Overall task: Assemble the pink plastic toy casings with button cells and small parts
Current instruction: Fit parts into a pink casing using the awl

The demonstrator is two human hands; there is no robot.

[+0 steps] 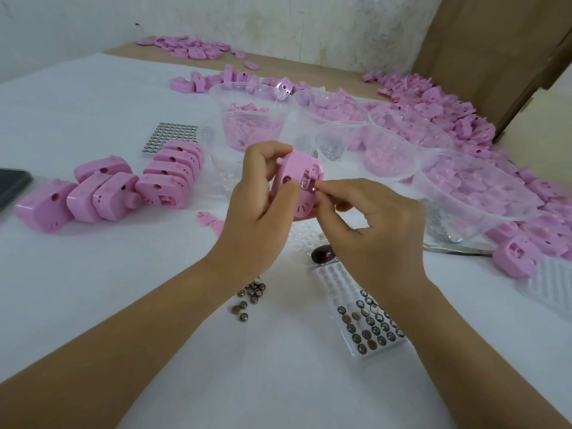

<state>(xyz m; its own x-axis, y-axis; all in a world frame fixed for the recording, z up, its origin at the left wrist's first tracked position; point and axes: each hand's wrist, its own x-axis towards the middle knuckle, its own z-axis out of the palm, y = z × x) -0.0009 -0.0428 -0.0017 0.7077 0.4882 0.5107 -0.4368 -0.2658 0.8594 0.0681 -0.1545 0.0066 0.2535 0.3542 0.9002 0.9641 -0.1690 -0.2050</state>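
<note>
My left hand (257, 196) grips a pink toy casing (298, 168) above the middle of the table, its open battery slot facing me. My right hand (371, 218) pinches a small button cell (315, 189) at the edge of that slot. A clear blister tray (370, 323) partly filled with button cells lies near my right forearm. Several loose button cells (250, 295) lie beside my left wrist.
A row of pink casings (108, 188) stands at the left, with a sheet of button cells (171, 134) behind it. Clear plastic bowls (464, 196) of pink parts crowd the middle and right. A big heap of pink casings (448, 109) lies at the right. A dark object (10, 187) sits at the left edge.
</note>
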